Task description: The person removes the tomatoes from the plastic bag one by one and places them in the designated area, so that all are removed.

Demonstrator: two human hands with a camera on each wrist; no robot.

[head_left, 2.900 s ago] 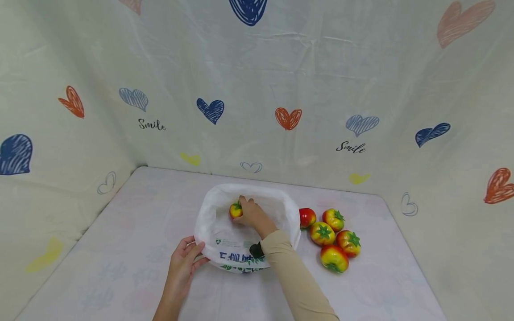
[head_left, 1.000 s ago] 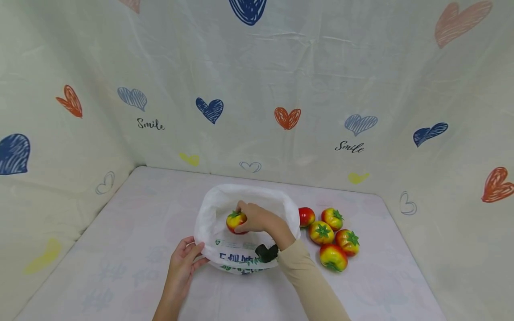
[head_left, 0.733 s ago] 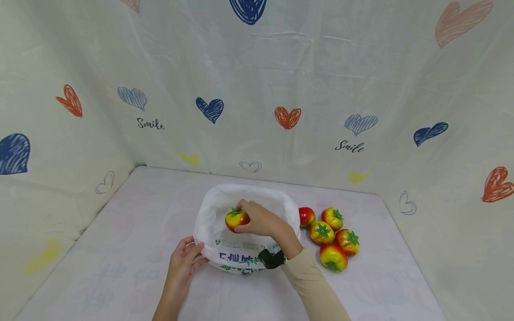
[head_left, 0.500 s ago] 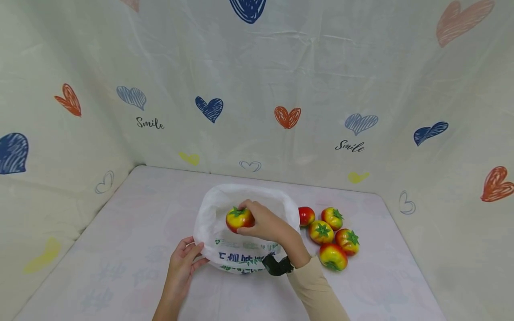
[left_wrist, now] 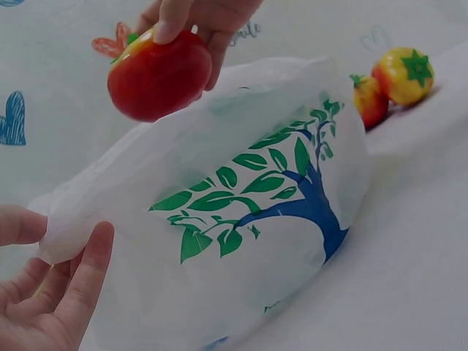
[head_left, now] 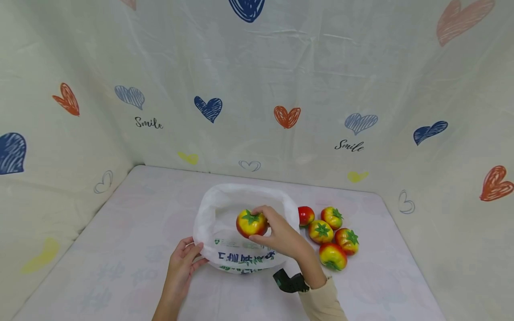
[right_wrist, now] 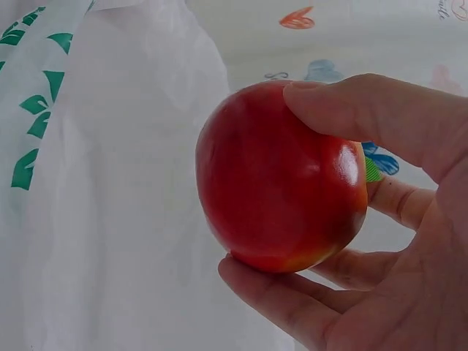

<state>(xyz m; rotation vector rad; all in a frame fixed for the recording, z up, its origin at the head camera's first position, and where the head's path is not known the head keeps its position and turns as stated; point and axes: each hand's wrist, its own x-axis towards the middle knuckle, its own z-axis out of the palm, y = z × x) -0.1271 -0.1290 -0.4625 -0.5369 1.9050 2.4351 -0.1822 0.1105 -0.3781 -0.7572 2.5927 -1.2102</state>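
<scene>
A white plastic bag (head_left: pixel 206 214) with a green-and-blue tree print stands with its mouth spread wide. At its near left rim, my left hand (head_left: pixel 184 263) pinches the plastic between thumb and fingers. My right hand (head_left: pixel 283 234) grips a glossy red-and-yellow tomato (head_left: pixel 251 224) with a green star-shaped top, thumb on one side and fingers on the other. In the left wrist view this tomato (left_wrist: pixel 157 77) is above the bag's rim. The right wrist view shows its smooth red side (right_wrist: pixel 270 175). In the head view, the visible inside of the bag shows no other tomato.
Several more tomatoes (head_left: pixel 321 231) lie grouped on the table just right of the bag; the leftmost (head_left: pixel 306 215) is partly hidden by it. A black wrist camera (head_left: pixel 290 281) sits on my right wrist. A heart-printed cloth (head_left: pixel 249 138) hangs behind the table (head_left: pixel 140 214).
My right hand has risen from deep inside the bag with the tomato and moved right and toward me. The left hand keeps its place at the rim.
</scene>
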